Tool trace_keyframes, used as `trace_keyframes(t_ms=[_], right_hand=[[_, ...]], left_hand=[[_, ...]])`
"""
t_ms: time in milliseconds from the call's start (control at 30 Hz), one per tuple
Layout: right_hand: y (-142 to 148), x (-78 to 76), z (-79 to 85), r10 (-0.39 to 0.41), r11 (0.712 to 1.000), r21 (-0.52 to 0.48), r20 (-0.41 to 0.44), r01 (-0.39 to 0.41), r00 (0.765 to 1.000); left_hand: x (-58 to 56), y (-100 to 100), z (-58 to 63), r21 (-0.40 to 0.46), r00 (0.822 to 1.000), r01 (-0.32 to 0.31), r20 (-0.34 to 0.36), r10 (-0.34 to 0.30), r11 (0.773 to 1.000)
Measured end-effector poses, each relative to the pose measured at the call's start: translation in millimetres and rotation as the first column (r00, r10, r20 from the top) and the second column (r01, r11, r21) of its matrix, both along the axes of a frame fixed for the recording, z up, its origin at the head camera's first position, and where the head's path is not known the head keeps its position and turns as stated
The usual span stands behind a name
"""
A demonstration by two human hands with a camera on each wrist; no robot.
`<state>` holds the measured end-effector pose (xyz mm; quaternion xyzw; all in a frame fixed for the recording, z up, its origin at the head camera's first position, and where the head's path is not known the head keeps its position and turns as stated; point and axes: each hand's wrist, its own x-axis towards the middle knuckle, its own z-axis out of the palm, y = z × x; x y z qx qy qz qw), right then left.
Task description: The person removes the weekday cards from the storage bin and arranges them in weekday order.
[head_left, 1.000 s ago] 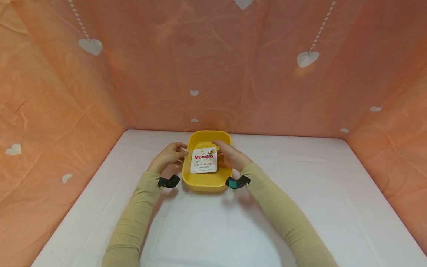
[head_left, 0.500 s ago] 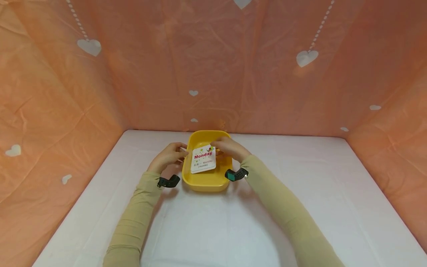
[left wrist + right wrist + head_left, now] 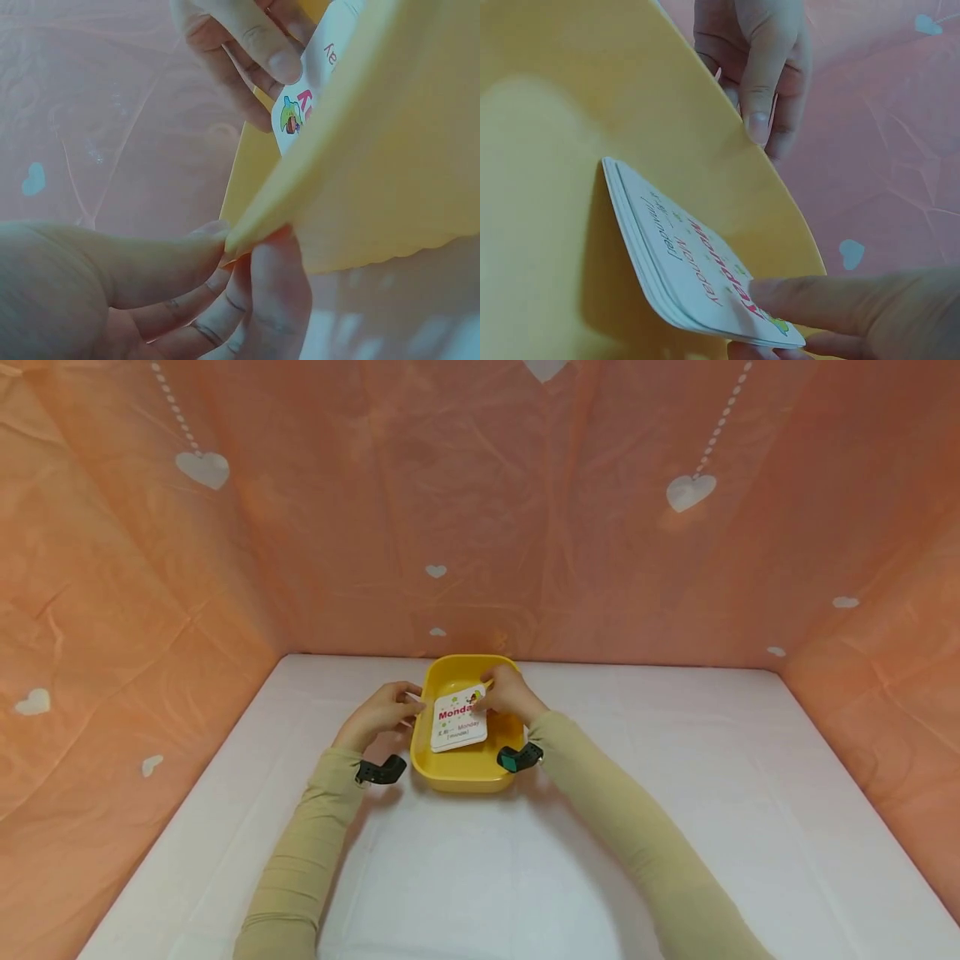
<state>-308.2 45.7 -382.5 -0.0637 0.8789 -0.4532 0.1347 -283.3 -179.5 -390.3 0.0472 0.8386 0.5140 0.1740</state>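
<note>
- Right hand (image 3: 514, 695) pinches the cards (image 3: 453, 732) by a corner; slack fingers could spill them.
- Left hand (image 3: 381, 712) pinches the tray (image 3: 474, 768) by its left edge; tugging could tilt it.

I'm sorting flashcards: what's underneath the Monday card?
Under the Monday card are more cards, white edges showing, with the yellow tray below. The lower cards' faces are covered, so I can't tell what they show.

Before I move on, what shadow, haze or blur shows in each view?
Head: soft shadows on the white table; left wrist: bluish haze, the near wall of the yellow tray looking soft; right wrist: a dark shadow beside the card stack, though "Monday" is readable.
</note>
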Motion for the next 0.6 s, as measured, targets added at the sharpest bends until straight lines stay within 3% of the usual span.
trace_keyframes(t_ms=[600], right_hand=[[-0.1,-8.3,-0.5,0.062,0.998,0.001,0.039,-0.062,0.997]], left_hand=[[1.3,0.4,2.4,-0.003,1.0,0.001,0.003,-0.001,1.0]])
